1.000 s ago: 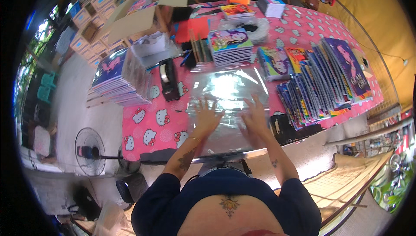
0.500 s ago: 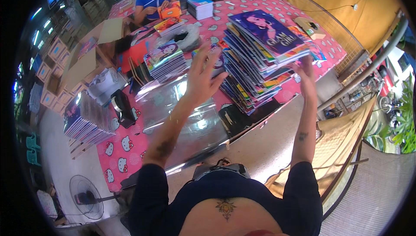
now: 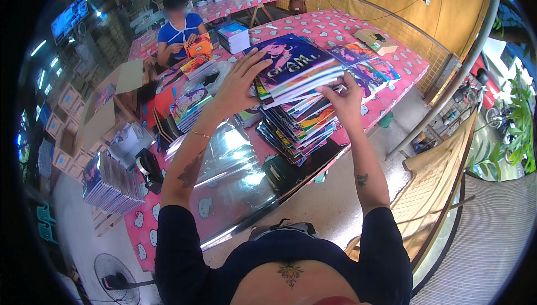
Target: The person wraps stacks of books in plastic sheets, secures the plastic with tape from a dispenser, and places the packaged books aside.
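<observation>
Both hands up off the clear plastic sheet (image 3: 235, 165) now, w/ the view swung right toward the tall stack of colourful magazines (image 3: 296, 117) on the pink-patterned desk (image 3: 335, 31). A sec ago palms lay flat on that sheet; half a sec ago already reaching for the stack. Left hand (image 3: 238, 84) spread over the left edge of the top bundle of magazines (image 3: 293, 67), fingers curled on the purple cover. Right hand (image 3: 347, 101) clamped on the bundle's right side, thumb on top, fingers under. Bundle tilted, lifted partly clear of the stack but apparently resting on it at the lower edge. Looks like sheet prep finished & a fresh batch being pulled. Tape dispenser (image 3: 148, 168) left of sheet; another person in blue (image 3: 179, 31) seated at far end.
</observation>
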`<action>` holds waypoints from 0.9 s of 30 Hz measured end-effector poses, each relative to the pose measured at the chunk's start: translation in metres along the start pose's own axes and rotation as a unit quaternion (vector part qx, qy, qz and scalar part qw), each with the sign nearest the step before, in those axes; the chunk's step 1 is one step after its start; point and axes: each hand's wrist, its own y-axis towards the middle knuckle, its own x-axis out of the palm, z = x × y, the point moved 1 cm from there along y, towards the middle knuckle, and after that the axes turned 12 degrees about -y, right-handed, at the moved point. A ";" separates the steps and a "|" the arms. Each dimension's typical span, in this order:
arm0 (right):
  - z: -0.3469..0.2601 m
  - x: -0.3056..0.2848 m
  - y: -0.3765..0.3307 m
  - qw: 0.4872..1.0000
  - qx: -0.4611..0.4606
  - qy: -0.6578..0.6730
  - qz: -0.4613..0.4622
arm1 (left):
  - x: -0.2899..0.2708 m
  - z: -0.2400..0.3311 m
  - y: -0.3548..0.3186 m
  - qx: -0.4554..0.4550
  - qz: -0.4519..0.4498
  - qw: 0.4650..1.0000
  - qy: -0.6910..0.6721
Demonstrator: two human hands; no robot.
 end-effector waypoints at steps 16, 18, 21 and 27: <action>0.013 -0.007 -0.016 0.967 -0.152 -0.202 -0.031 | 0.018 -0.015 -0.012 0.112 0.148 0.982 0.023; 0.010 -0.008 -0.015 0.980 -0.132 -0.148 -0.026 | 0.015 -0.015 -0.012 0.103 0.166 0.981 0.020; 0.002 -0.003 -0.001 0.996 -0.057 0.048 -0.043 | 0.005 -0.019 0.001 0.107 0.195 0.975 0.011; -0.016 0.017 0.039 0.992 -0.052 0.091 -0.067 | -0.007 -0.015 0.062 0.124 0.205 0.969 0.055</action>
